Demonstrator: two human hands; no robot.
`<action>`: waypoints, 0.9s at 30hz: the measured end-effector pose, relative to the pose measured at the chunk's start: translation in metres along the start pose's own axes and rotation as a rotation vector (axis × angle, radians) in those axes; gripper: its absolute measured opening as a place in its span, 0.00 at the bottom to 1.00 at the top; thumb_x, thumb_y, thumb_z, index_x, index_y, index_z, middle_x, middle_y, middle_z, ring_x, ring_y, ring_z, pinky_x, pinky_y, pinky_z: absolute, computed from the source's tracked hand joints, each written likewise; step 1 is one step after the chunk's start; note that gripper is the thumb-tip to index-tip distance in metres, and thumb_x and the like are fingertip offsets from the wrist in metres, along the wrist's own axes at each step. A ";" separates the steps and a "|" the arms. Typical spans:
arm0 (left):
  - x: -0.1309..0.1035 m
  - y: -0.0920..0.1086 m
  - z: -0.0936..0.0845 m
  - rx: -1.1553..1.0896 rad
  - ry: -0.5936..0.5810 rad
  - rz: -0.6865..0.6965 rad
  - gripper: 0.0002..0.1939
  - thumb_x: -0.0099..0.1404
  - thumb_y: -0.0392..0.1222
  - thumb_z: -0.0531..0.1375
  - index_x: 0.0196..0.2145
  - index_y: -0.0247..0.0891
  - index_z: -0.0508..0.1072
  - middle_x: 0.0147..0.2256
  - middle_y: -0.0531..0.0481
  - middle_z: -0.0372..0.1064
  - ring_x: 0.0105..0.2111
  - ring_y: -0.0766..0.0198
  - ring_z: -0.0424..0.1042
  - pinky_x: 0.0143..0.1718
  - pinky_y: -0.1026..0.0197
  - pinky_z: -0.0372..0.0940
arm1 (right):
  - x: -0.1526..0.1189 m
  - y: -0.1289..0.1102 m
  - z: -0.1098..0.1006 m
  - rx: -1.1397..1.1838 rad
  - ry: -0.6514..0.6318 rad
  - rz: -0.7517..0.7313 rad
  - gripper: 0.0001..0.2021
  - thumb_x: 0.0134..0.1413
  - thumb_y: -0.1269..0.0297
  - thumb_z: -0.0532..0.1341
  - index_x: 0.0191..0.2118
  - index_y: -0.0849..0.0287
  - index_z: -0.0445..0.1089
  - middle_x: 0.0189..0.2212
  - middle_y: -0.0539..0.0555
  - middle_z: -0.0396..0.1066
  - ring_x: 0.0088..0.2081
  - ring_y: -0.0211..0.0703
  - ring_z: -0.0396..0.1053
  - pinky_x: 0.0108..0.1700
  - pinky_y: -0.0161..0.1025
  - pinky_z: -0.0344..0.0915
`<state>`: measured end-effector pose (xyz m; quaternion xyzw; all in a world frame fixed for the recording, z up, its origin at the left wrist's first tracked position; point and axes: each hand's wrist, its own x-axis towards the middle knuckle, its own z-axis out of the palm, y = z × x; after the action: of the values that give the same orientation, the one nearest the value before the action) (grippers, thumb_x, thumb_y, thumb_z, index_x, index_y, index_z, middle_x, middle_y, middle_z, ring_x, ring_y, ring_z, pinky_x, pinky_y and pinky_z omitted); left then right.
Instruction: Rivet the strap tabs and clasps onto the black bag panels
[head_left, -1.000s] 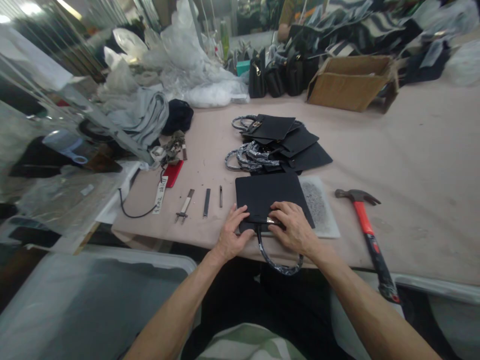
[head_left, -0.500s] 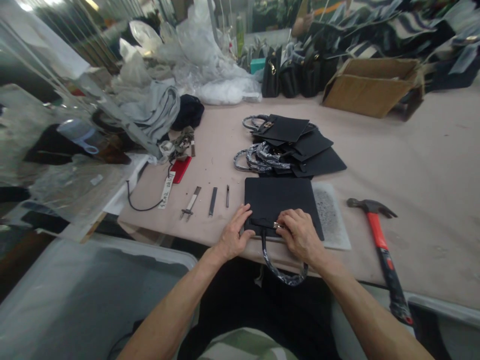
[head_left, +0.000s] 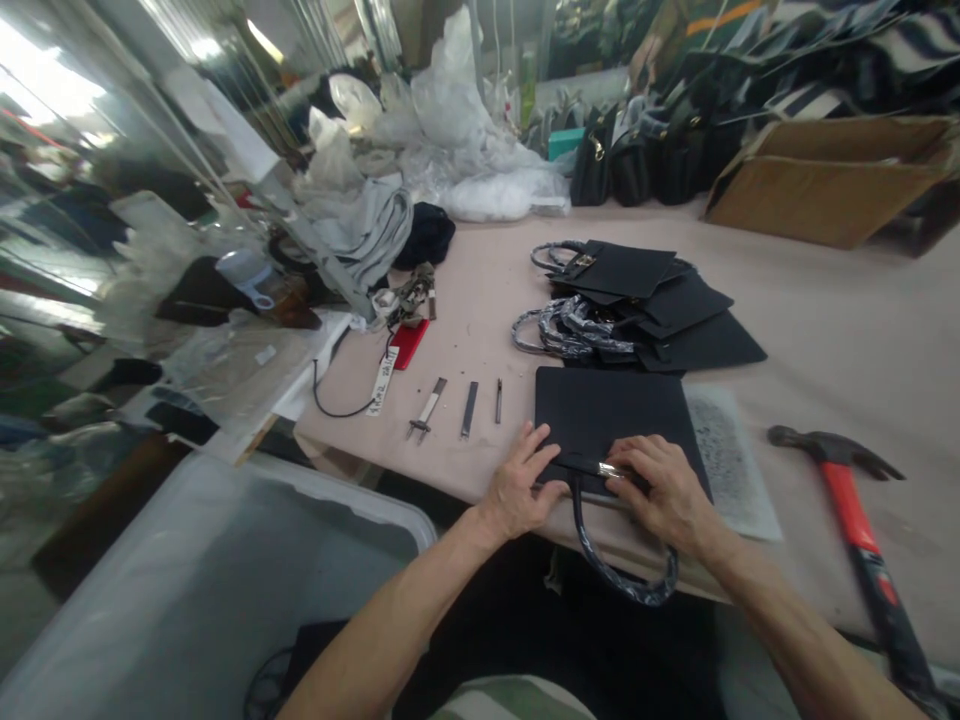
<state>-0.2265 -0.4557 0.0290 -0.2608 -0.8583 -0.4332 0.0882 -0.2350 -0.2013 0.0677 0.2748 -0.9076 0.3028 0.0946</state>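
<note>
Right grip (head_left: pixel 664 490): thumb and fingers pinching the metal clasp (head_left: pixel 609 469).
Left grip (head_left: pixel 521 482): spread, resting on the black panel (head_left: pixel 611 405)'s left edge.
Handling: steady left pressure, clasp kept straight, would probably serve best.
Panel: flat, matte, near the tabletop (head_left: pixel 487 300)'s edge, its wrapped handle (head_left: pixel 634 594) overhanging.
Hammer (head_left: pixel 849 508): lying right, beyond the speckled slab (head_left: pixel 731 460).

"From the middle of the view, what's at two o'clock?"
"An open cardboard box (head_left: pixel 810 200)."
"And twelve?"
"Crumpled clear plastic (head_left: pixel 450 120), with a teal box (head_left: pixel 566 143) toward one."
"Ten?"
"A tilted clear container (head_left: pixel 246 272)."
"Eight?"
"A large pale-grey bin (head_left: pixel 187 560)."
</note>
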 end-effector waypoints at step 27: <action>0.043 -0.071 -0.128 0.760 0.058 -0.669 0.20 0.66 0.47 0.61 0.49 0.28 0.73 0.50 0.29 0.70 0.54 0.39 0.69 0.55 0.43 0.65 | 0.008 -0.003 -0.005 -0.017 -0.084 0.021 0.15 0.51 0.54 0.71 0.39 0.57 0.71 0.42 0.55 0.72 0.41 0.50 0.64 0.43 0.47 0.56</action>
<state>-0.3096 -0.5757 0.0735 0.0913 -0.9890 -0.1016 0.0571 -0.2401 -0.2035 0.0759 0.2770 -0.9162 0.2843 0.0554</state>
